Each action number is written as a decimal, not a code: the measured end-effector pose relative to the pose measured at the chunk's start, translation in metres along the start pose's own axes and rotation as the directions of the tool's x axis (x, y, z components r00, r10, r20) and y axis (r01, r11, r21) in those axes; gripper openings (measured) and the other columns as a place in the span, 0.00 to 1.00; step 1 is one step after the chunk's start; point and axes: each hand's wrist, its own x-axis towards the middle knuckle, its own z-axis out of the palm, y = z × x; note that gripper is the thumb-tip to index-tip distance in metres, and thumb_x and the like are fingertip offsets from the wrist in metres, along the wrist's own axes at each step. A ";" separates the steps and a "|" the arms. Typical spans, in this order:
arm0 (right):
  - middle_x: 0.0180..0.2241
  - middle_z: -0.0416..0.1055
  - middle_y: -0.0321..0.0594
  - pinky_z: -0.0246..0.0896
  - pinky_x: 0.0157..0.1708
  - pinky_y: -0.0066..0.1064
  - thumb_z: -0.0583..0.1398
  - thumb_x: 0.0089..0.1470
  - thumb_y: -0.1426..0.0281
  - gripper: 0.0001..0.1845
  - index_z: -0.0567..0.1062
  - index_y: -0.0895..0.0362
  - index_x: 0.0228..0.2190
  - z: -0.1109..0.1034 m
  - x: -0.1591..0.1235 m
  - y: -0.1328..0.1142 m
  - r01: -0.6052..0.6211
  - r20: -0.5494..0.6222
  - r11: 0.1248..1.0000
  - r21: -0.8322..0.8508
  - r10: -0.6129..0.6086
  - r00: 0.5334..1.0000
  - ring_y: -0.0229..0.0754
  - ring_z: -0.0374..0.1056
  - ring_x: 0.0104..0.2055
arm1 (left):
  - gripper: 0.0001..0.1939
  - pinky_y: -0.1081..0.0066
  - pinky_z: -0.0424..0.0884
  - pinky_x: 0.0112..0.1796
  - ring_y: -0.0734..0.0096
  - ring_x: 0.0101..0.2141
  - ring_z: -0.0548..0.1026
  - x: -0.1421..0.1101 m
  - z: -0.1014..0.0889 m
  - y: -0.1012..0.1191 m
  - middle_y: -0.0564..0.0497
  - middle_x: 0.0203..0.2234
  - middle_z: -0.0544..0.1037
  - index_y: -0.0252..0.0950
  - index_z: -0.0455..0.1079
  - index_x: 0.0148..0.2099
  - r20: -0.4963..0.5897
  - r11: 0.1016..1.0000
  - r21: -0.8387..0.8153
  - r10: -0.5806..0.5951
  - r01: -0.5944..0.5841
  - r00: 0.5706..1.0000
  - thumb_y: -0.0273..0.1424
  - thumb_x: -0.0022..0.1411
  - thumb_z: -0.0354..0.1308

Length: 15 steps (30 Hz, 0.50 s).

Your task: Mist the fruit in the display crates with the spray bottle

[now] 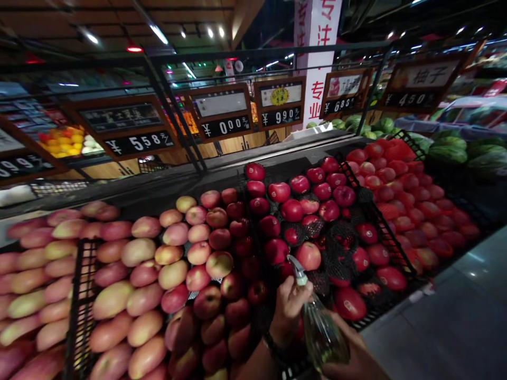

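My left hand [288, 309], with a dark band on its wrist, grips the neck and trigger of a clear spray bottle [321, 333] filled with pale liquid. The white nozzle [296, 265] points up and away, toward the red apples [293, 210] lying in black foam nets. My right hand [354, 359] cups the bottle's body from below at the bottom edge of the view. Both hands hover over the front edge of the apple crates. Just left of my left hand lies a heap of pink and yellow apples [206, 248].
Mangoes [119, 298] fill black crates on the left. More red apples [396, 184] and watermelons [447, 153] lie to the right. Price boards [138, 143] hang on a dark rail behind the display. A grey floor aisle [455, 316] runs along the lower right.
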 end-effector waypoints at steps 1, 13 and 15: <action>0.51 0.83 0.42 0.75 0.56 0.50 0.76 0.42 0.65 0.45 0.74 0.45 0.62 0.005 0.004 -0.008 -0.012 0.003 1.000 -0.009 0.012 1.000 0.65 0.78 0.57 | 0.25 0.67 0.62 0.35 0.70 0.29 0.64 0.001 -0.006 -0.001 0.56 0.27 0.68 0.39 0.68 0.37 -0.017 1.000 0.007 0.015 -0.015 1.000 0.53 0.65 0.72; 0.46 0.83 0.39 0.73 0.52 0.45 0.78 0.45 0.60 0.34 0.79 0.51 0.53 0.029 0.128 -0.132 0.180 0.077 0.983 -0.039 -0.177 0.981 0.56 0.77 0.50 | 0.23 0.69 0.64 0.29 0.72 0.25 0.68 0.106 -0.053 0.112 0.56 0.26 0.74 0.37 0.74 0.38 -0.090 0.977 0.027 0.211 -0.209 0.973 0.51 0.60 0.74; 0.45 0.83 0.39 0.72 0.54 0.45 0.78 0.47 0.61 0.32 0.79 0.50 0.53 0.031 0.156 -0.153 0.194 0.023 0.973 -0.121 -0.193 0.981 0.56 0.77 0.52 | 0.25 0.69 0.64 0.29 0.73 0.24 0.68 0.134 -0.058 0.135 0.55 0.26 0.75 0.37 0.73 0.37 -0.114 0.969 0.018 0.247 -0.246 0.962 0.51 0.57 0.76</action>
